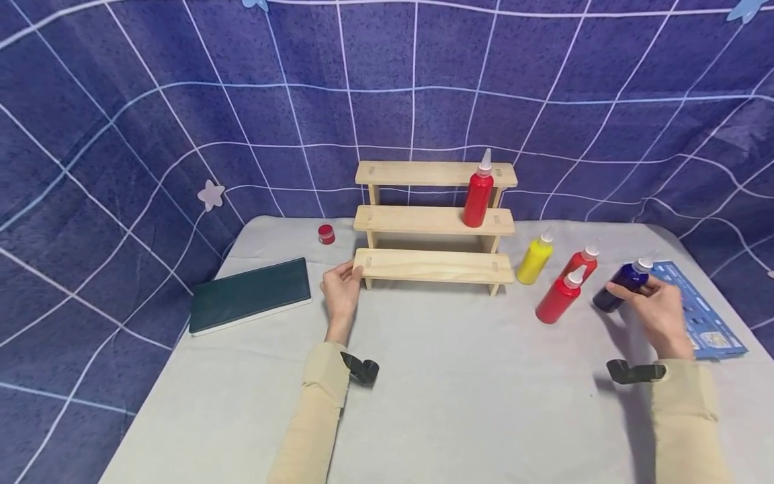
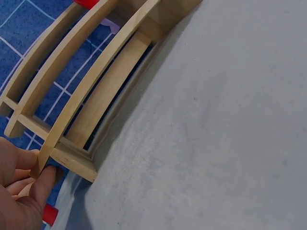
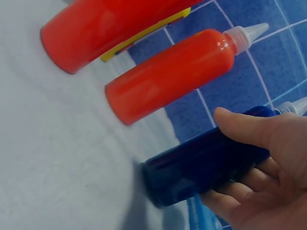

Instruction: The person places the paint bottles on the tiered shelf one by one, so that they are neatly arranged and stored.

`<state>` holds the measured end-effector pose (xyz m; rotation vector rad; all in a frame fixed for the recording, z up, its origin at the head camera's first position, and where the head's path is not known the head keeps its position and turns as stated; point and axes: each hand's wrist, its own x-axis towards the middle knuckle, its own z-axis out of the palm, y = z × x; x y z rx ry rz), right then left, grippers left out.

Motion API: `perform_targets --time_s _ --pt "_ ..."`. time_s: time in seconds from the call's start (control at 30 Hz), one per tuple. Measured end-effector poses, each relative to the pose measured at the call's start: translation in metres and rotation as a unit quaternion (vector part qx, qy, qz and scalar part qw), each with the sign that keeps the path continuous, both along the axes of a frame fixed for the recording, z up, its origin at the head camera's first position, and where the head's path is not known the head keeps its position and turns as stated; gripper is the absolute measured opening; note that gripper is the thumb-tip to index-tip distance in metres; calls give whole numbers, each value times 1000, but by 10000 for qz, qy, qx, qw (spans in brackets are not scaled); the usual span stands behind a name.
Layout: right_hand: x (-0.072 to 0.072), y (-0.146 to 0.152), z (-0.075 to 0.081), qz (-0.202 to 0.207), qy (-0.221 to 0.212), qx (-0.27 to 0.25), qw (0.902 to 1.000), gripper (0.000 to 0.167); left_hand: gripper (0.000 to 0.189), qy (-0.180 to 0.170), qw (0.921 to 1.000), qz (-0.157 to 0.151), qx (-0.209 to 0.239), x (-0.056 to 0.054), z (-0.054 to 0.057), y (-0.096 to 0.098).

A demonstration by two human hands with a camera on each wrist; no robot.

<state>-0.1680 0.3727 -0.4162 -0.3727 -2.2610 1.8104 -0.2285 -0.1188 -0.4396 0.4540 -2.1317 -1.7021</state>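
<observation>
My left hand (image 1: pixel 342 293) pinches the left end of the lowest board of a three-step wooden shelf (image 1: pixel 432 265); the left wrist view shows thumb and fingers on either side of that board (image 2: pixel 72 115). A red squeeze bottle (image 1: pixel 478 198) with a clear nozzle stands on the middle step, towards the right. At the right, my right hand (image 1: pixel 659 312) holds a dark blue squeeze bottle (image 3: pixel 201 163), thumb on one side and fingers round the other. Whether its base touches the table cannot be told. Two red bottles (image 1: pixel 559 296) and a yellow bottle (image 1: pixel 535 258) stand between shelf and right hand.
A small red-lidded jar (image 1: pixel 326 234) sits left of the shelf. A dark green flat box (image 1: pixel 250 294) lies at the table's left. Beneath the right wrist's far side is a blue printed sheet or packet (image 1: pixel 704 316). A blue gridded cloth (image 1: pixel 387 114) hangs behind the table.
</observation>
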Motion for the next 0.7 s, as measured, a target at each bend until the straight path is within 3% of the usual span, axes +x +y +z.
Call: perform_targets --time_s 0.13,0.4,0.57,0.7 --pt "-2 -1 7 -169 64 -350 9992 21 26 22 10000 10 16 2 0 -2" --pt "0 -11 48 -362 -90 273 9989 20 27 52 10000 -37 10 -1 -2 -2" --pt "5 -19 72 -517 195 184 9983 25 26 63 10000 -47 -34 -1 -2 0" --pt "8 -26 91 -376 580 -120 9975 29 26 92 9999 -48 -62 -1 -1 0"
